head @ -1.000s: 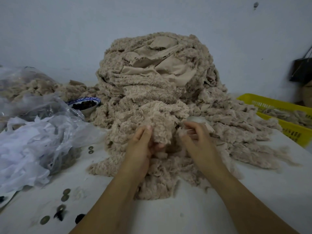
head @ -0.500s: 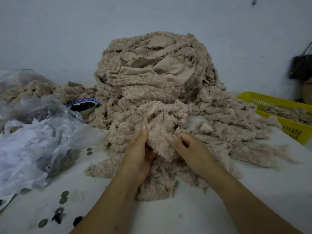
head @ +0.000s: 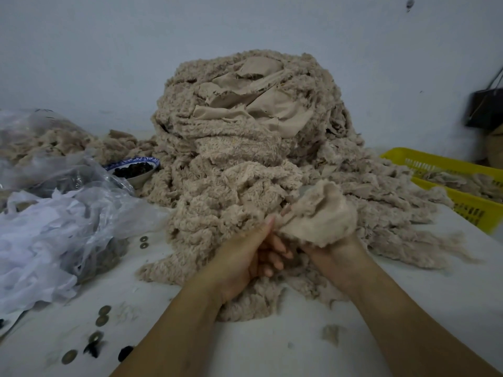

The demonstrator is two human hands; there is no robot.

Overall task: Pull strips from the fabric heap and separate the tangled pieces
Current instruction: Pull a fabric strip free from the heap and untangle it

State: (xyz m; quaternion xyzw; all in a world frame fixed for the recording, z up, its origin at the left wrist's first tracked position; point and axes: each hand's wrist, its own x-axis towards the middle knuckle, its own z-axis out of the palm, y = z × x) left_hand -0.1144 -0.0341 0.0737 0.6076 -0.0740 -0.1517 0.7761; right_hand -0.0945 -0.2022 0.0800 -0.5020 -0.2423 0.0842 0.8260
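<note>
Head view: a white desk point(head: 408, 308) carries a tall beige heap point(head: 245, 159) at its middle, with plastic bags point(head: 54, 227) to the left and a yellow basket point(head: 462, 202) to the right. At the heap's near foot the right hand point(head: 334, 254) grips a strip point(head: 321, 213) held up, its fingers mostly hidden behind it. The left hand point(head: 245, 257) is loosely curled, thumb touching the strip's edge.

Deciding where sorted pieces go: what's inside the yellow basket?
Beige fabric strips lie inside the yellow basket. Its floor under them is covered, and its right end runs out of frame.
</note>
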